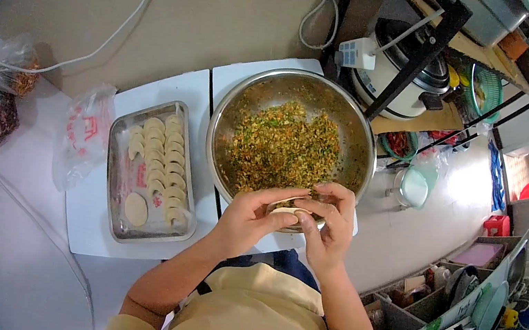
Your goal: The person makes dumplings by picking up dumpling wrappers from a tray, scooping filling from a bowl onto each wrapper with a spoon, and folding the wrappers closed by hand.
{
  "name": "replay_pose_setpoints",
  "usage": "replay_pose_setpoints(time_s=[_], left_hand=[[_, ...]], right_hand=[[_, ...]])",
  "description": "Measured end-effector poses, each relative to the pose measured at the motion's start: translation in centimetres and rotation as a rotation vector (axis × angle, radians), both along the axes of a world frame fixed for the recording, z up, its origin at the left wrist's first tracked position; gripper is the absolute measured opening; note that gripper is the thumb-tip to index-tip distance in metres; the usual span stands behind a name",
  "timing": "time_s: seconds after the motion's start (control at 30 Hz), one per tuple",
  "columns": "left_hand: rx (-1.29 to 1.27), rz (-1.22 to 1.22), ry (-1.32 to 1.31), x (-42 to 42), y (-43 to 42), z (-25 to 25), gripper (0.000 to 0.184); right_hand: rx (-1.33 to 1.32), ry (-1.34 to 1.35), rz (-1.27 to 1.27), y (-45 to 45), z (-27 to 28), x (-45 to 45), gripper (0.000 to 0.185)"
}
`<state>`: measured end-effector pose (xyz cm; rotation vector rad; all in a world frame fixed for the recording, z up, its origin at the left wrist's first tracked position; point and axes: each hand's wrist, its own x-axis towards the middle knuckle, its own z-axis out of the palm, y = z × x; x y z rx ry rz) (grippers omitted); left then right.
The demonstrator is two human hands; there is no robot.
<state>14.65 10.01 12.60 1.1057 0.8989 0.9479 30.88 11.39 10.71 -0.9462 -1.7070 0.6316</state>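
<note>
Both hands hold a dumpling point(286, 208), a pale dough wrapper folded partway around some filling, above the near rim of a large steel bowl point(359, 142). My left hand point(255, 218) pinches the wrapper from the left, thumb in front. From the right, my right hand point(330, 226) grips its other side with thumb and fingers. Chopped filling point(287, 148) in green, yellow and orange covers the bowl's bottom. To the left, a metal tray point(112, 160) carries rows of folded dumplings point(164, 155) and a flat round wrapper point(136, 209).
The white table point(82, 232) has a seam between tray and bowl. Plastic bags point(84, 135) lie left of the tray. A shelf with a rice cooker point(397, 82) stands at back right. A white bucket point(412, 188) is on the floor, and bins of kitchenware point(424, 297) are at right.
</note>
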Motion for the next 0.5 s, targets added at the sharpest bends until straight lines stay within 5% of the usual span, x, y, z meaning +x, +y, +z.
replay_pose_setpoints(time_s=[0.5], left_hand=[[0.023,0.154,-0.006,0.21,-0.84,-0.30,0.033]], right_hand=[[0.017,0.189,0.028,-0.01,-0.24,-0.01,0.019]])
